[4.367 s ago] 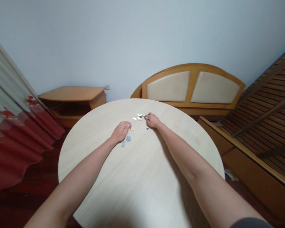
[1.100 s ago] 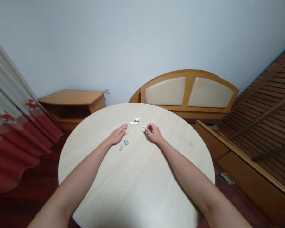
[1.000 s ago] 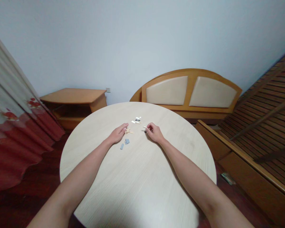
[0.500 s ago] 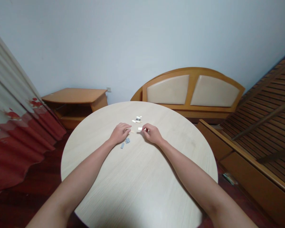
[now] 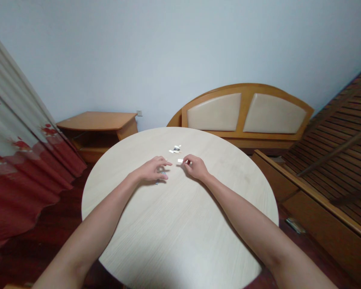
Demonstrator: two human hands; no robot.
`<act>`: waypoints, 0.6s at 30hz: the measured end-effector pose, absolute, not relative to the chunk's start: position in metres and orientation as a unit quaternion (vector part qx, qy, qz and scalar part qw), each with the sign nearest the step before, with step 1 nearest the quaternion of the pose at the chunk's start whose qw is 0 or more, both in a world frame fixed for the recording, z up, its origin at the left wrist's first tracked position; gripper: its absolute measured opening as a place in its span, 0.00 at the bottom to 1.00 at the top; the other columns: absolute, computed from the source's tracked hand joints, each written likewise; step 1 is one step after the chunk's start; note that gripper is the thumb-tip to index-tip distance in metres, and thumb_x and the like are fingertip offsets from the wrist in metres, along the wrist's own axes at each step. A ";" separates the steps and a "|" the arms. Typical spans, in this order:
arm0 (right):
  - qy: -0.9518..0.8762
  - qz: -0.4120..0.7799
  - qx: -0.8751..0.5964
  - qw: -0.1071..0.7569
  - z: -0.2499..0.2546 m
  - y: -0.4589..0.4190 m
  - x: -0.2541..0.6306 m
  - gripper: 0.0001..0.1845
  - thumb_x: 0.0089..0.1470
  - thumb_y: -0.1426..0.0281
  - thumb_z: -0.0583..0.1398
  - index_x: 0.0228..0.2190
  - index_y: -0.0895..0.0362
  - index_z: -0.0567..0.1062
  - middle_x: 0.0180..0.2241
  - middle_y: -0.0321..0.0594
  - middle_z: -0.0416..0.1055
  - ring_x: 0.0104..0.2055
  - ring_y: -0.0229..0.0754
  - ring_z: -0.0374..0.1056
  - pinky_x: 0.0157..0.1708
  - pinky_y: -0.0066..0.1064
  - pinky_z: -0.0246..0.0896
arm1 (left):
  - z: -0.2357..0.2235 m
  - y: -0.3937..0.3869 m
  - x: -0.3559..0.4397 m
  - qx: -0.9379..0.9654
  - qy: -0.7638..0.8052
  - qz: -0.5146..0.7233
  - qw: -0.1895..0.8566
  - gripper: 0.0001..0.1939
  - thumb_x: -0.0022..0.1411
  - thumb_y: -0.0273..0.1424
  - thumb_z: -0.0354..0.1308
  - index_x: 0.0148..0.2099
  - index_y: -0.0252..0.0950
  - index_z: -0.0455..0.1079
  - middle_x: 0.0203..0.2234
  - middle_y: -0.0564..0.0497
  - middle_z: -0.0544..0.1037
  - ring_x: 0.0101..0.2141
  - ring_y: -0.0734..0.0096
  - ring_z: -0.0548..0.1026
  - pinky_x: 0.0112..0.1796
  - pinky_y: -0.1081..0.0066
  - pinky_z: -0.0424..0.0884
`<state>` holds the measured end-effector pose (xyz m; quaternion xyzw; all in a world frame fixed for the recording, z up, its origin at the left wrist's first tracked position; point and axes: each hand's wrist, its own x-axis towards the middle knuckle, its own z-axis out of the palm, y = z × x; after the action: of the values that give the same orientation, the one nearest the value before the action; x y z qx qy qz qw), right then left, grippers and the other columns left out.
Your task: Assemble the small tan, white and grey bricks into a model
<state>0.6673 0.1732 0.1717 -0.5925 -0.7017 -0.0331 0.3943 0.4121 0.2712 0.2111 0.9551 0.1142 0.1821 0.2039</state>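
Observation:
My right hand (image 5: 196, 167) pinches a small flat white rectangular piece (image 5: 179, 160) between thumb and fingertips, just above the round table (image 5: 180, 224). To its left, my left hand (image 5: 152, 169) hovers with thumb and index finger spread apart, and nothing shows between them. Under that hand lie small blue-grey flat pieces (image 5: 157, 183), mostly covered by the fingers. Beyond both hands is a little cluster of white, dark and pale pieces (image 5: 176, 149), too small to make out one by one.
A wooden cabinet (image 5: 99, 120) stands behind the table on the left, beside a red and white curtain (image 5: 27, 152). At the back right is a padded headboard (image 5: 242, 108). A wooden bed frame (image 5: 319, 200) runs along the right side.
My left hand has spread its fingers and come over the blue-grey pieces, which lay uncovered before. My right hand keeps its pinch on the white piece. The view has shifted slightly.

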 end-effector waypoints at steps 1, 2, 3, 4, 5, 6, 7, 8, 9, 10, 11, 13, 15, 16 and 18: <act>-0.692 -0.034 -0.607 0.388 0.171 0.173 0.670 0.04 0.54 0.75 0.60 0.32 0.55 0.76 0.33 0.40 0.77 0.34 0.42 0.69 0.38 0.31 0.61 | 0.210 0.270 0.411 0.958 0.102 0.174 0.204 0.28 0.57 0.45 0.69 0.58 0.42 0.74 0.48 0.44 0.73 0.50 0.58 0.71 0.52 0.59 0.68; -0.685 -0.033 -0.620 0.381 0.171 0.173 0.672 0.03 0.54 0.74 0.61 0.32 0.55 0.76 0.33 0.40 0.77 0.34 0.42 0.69 0.38 0.31 0.60 | 0.209 0.268 0.411 0.960 0.095 0.172 0.198 0.28 0.57 0.46 0.69 0.57 0.42 0.74 0.47 0.44 0.73 0.51 0.57 0.71 0.53 0.59 0.68; -0.680 -0.030 -0.631 0.371 0.171 0.173 0.674 0.03 0.55 0.73 0.62 0.32 0.55 0.76 0.34 0.40 0.77 0.34 0.42 0.70 0.38 0.31 0.60 | 0.207 0.264 0.413 0.962 0.093 0.176 0.188 0.26 0.58 0.46 0.68 0.55 0.41 0.75 0.46 0.44 0.73 0.50 0.57 0.70 0.52 0.59 0.68; -0.677 -0.027 -0.642 0.360 0.172 0.173 0.675 0.02 0.55 0.72 0.62 0.33 0.55 0.77 0.34 0.40 0.78 0.35 0.42 0.70 0.38 0.31 0.60 | 0.205 0.259 0.416 0.963 0.095 0.184 0.173 0.22 0.59 0.46 0.66 0.51 0.39 0.76 0.44 0.45 0.73 0.48 0.58 0.71 0.50 0.60 0.68; -0.674 -0.024 -0.651 0.349 0.172 0.173 0.676 0.02 0.55 0.71 0.62 0.33 0.55 0.77 0.34 0.40 0.78 0.35 0.42 0.70 0.37 0.31 0.60 | 0.203 0.255 0.419 0.963 0.098 0.195 0.156 0.18 0.62 0.45 0.64 0.47 0.38 0.77 0.42 0.45 0.74 0.46 0.59 0.71 0.48 0.61 0.69; -0.671 -0.022 -0.659 0.339 0.172 0.174 0.677 0.02 0.56 0.71 0.63 0.33 0.55 0.77 0.34 0.40 0.78 0.35 0.42 0.70 0.37 0.31 0.60 | 0.201 0.251 0.423 0.964 0.101 0.205 0.137 0.15 0.64 0.43 0.62 0.43 0.37 0.76 0.40 0.45 0.74 0.44 0.60 0.71 0.47 0.61 0.68; -0.667 -0.022 -0.667 0.330 0.172 0.174 0.677 0.02 0.56 0.71 0.63 0.33 0.55 0.77 0.33 0.40 0.78 0.35 0.42 0.70 0.36 0.31 0.59 | 0.200 0.248 0.427 0.966 0.097 0.209 0.117 0.13 0.66 0.41 0.59 0.40 0.36 0.75 0.38 0.46 0.74 0.42 0.61 0.71 0.45 0.62 0.68; -0.665 -0.021 -0.674 0.323 0.171 0.175 0.677 0.02 0.56 0.72 0.63 0.33 0.55 0.78 0.33 0.40 0.78 0.35 0.42 0.70 0.36 0.31 0.59 | 0.198 0.246 0.430 0.968 0.095 0.210 0.099 0.12 0.67 0.39 0.57 0.37 0.36 0.74 0.36 0.46 0.74 0.40 0.61 0.71 0.44 0.63 0.67; -0.662 -0.019 -0.678 0.318 0.171 0.175 0.678 0.02 0.55 0.72 0.63 0.33 0.55 0.78 0.33 0.40 0.78 0.35 0.42 0.70 0.36 0.31 0.59 | 0.196 0.246 0.432 0.970 0.095 0.208 0.083 0.12 0.68 0.37 0.56 0.35 0.36 0.73 0.34 0.46 0.75 0.38 0.62 0.71 0.43 0.63 0.67; -0.662 -0.016 -0.680 0.316 0.170 0.177 0.678 0.02 0.55 0.72 0.63 0.32 0.55 0.78 0.33 0.40 0.78 0.35 0.42 0.70 0.36 0.30 0.59 | 0.194 0.247 0.434 0.972 0.096 0.203 0.070 0.13 0.69 0.37 0.54 0.33 0.36 0.72 0.32 0.47 0.75 0.37 0.63 0.71 0.42 0.64 0.67; -0.661 -0.012 -0.679 0.318 0.169 0.178 0.679 0.02 0.55 0.72 0.63 0.32 0.55 0.78 0.33 0.40 0.78 0.34 0.42 0.70 0.36 0.30 0.59 | 0.192 0.249 0.434 0.973 0.099 0.198 0.060 0.15 0.70 0.36 0.52 0.32 0.36 0.72 0.31 0.47 0.75 0.36 0.63 0.71 0.41 0.64 0.66; -0.662 -0.002 -0.672 0.330 0.167 0.182 0.682 0.03 0.55 0.73 0.62 0.32 0.56 0.77 0.32 0.40 0.77 0.34 0.42 0.70 0.36 0.30 0.60 | 0.189 0.254 0.434 0.974 0.113 0.189 0.050 0.18 0.72 0.37 0.49 0.31 0.36 0.71 0.30 0.47 0.76 0.34 0.64 0.72 0.40 0.65 0.66; -0.666 0.004 -0.659 0.350 0.164 0.186 0.684 0.03 0.55 0.73 0.62 0.31 0.56 0.77 0.31 0.40 0.77 0.33 0.41 0.70 0.35 0.30 0.61 | 0.186 0.259 0.434 0.971 0.142 0.189 0.047 0.21 0.74 0.38 0.47 0.31 0.37 0.72 0.29 0.47 0.78 0.33 0.64 0.73 0.39 0.65 0.66; -0.667 0.004 -0.652 0.360 0.163 0.189 0.685 0.03 0.55 0.73 0.62 0.30 0.56 0.77 0.31 0.40 0.77 0.32 0.41 0.69 0.35 0.30 0.61 | 0.186 0.261 0.435 0.967 0.160 0.190 0.047 0.22 0.74 0.38 0.46 0.31 0.37 0.72 0.29 0.47 0.79 0.33 0.64 0.73 0.38 0.65 0.66; -0.672 0.004 -0.636 0.380 0.160 0.193 0.686 0.03 0.54 0.73 0.62 0.29 0.57 0.76 0.30 0.40 0.77 0.31 0.41 0.69 0.35 0.30 0.62 | 0.184 0.263 0.436 0.961 0.192 0.195 0.046 0.23 0.74 0.40 0.46 0.31 0.37 0.73 0.29 0.46 0.80 0.32 0.63 0.74 0.37 0.66 0.66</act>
<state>0.6855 0.1933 0.1602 -0.6358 -0.6715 0.0040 0.3805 0.4362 0.2633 0.1841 0.9608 0.1919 0.1949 0.0465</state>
